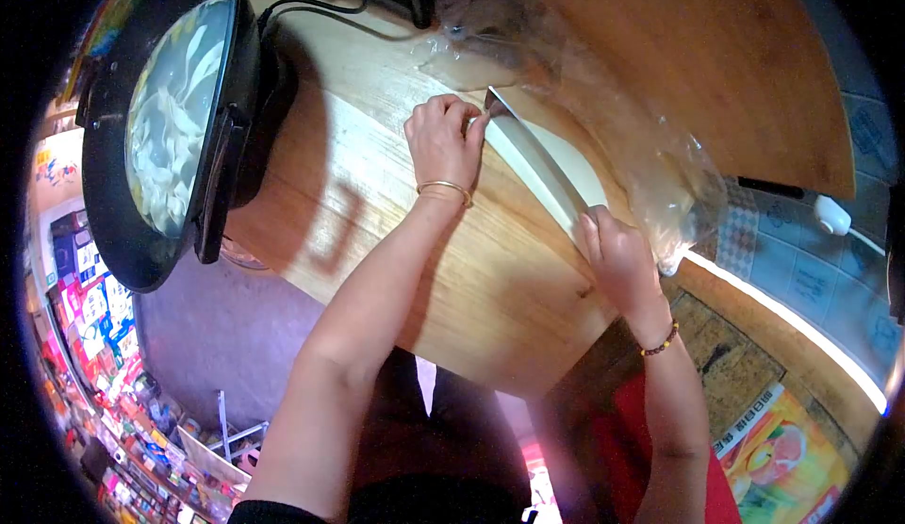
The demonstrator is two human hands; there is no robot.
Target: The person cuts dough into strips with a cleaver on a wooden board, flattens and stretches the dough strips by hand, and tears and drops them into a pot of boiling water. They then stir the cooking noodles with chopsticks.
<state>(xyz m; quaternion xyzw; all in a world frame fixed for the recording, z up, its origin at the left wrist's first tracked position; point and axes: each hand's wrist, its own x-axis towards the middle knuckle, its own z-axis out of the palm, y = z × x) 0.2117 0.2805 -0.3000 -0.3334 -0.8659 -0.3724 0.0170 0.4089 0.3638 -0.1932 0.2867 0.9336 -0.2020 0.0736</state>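
Note:
My right hand (617,253) is closed round the handle end of a long kitchen knife (539,161). The blade runs diagonally up and left across a flat white sheet of dough (578,161) on the wooden board (490,288). Near the blade's far tip, my left hand (446,138) has its fingers curled, with thumb and fingertips pinched at the end of the dough. Just what lies under those fingertips is partly hidden.
At left a black pan (113,147) holds white noodle-like strips (179,171) in cloudy liquid, its handle toward the board. Clear plastic wrap (650,161) lies beyond the dough. A black cable (325,4) crosses the back. A colourful printed packet (778,463) is at lower right.

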